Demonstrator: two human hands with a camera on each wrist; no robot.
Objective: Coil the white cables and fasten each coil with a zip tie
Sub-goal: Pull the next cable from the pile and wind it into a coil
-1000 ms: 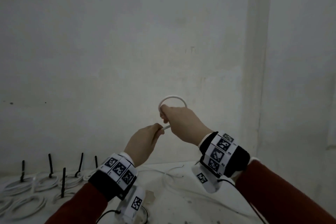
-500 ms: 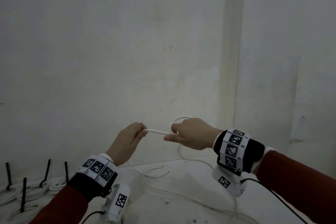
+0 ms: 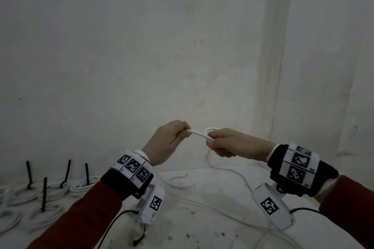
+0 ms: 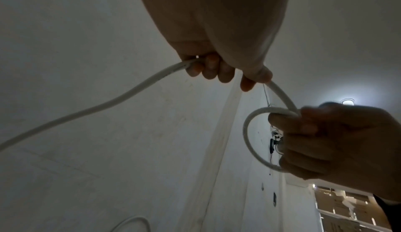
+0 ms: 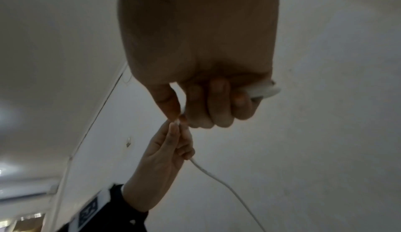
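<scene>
Standing at the far left of the table [image 3: 202,228] are finished coils [image 3: 26,196], each cinched with a black zip tie [image 3: 29,175] whose tail sticks upright.

Next, the left hand [image 3: 164,143] is raised above the table with its fingers curled around the white cable [image 3: 199,134]. The left wrist view shows the cable entering that fist from the side and leaving between thumb and forefinger, so the hold is closed, though how tight cannot be told.

Between the hands, a short span of cable runs nearly straight.

The right hand [image 3: 228,143] is closed around one small loop [image 4: 249,133] of the same cable, pinching it where the strand crosses itself. The remainder of the cable hangs from the hands to the table and trails loosely across it (its far end is not in view).

Assessment: the cable appears light and bendable, yet springy enough to hold a round loop, so a released turn would likely open out. Its smooth jacket may slip through a slack fist. The sound place to hold is at the crossing, gathering each new turn there. Only one turn is formed; the zip tie step is not yet due.
</scene>
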